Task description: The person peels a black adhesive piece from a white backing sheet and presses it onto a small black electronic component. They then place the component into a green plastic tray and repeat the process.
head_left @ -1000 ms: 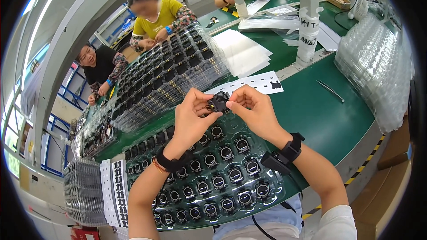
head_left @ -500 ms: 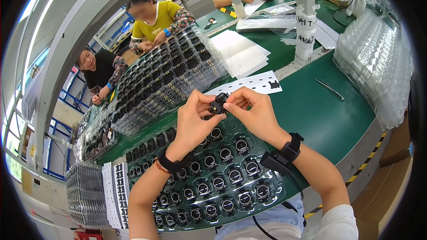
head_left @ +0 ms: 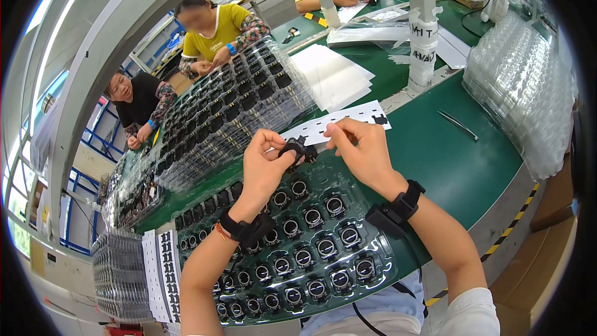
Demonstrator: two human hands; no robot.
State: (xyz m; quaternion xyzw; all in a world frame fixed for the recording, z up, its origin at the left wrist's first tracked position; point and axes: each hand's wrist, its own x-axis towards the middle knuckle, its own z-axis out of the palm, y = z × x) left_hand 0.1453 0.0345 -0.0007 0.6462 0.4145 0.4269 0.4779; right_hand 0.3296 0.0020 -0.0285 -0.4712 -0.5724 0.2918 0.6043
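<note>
My left hand (head_left: 262, 165) grips a small black plastic component (head_left: 300, 149) between thumb and fingers, above the far edge of a clear tray. Just to its right, apart from the component, is my right hand (head_left: 364, 157), thumb and index finger pinched together; whatever is between them, if anything, is too small to make out. Below both hands lies the clear moulded tray (head_left: 387, 250), with rows of black parts bearing round silver rings. A white sheet (head_left: 316, 126) with small black stickers lies just beyond the hands.
Tweezers (head_left: 458, 124) lie on the green table (head_left: 435, 168) at right. Stacked trays of black parts (head_left: 230, 124) stand at far left, beside white paper (head_left: 333, 74). Bubble wrap (head_left: 513, 81) is piled at right. A taped post (head_left: 424, 43) rises behind. Co-workers sit across the table.
My right hand has drawn away from the black component to the right. My left hand keeps hold of the component, which has turned and shifted slightly left.
</note>
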